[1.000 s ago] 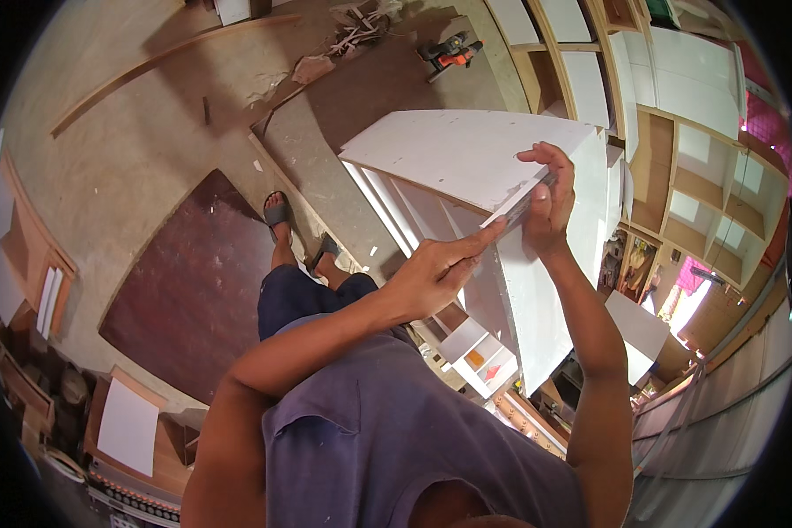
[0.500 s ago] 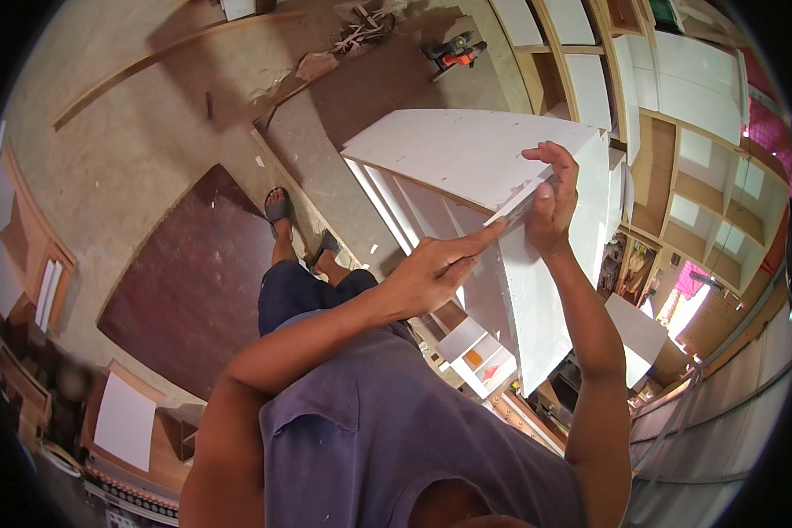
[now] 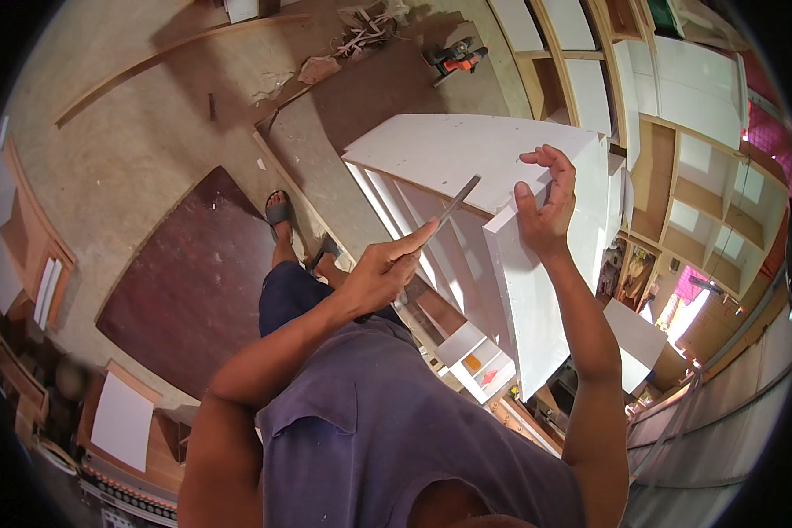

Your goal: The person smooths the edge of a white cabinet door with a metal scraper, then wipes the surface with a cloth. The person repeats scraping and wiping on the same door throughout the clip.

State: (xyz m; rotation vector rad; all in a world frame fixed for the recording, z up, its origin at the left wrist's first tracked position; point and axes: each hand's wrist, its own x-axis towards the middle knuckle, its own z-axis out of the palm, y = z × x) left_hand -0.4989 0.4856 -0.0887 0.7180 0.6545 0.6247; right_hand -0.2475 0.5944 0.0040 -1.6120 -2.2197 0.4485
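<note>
My left hand [image 3: 392, 273] is closed round a thin, flat dark metal tool [image 3: 458, 197], like a file, held at a slant beside the upper edge of a white cabinet [image 3: 449, 145]. My right hand [image 3: 547, 202] is open, fingers apart and curled, at the corner where a white board [image 3: 524, 299] meets the cabinet top; its palm appears to rest against that edge, though the exact contact is hard to tell. Pale inner panels of the cabinet show below the tool.
A dark reddish board [image 3: 176, 282] lies on the concrete floor [image 3: 141, 97] left of my feet. An orange-black power tool [image 3: 456, 62] and scraps [image 3: 361, 31] lie beyond the cabinet. Open wooden carcasses [image 3: 656, 176] stand at the right. Stacked panels [image 3: 18, 238] are at the left.
My left hand has moved leftward, carrying the metal tool off the board's edge, which now shows bare. My right hand's thumb has shifted outward and its grip has loosened.
</note>
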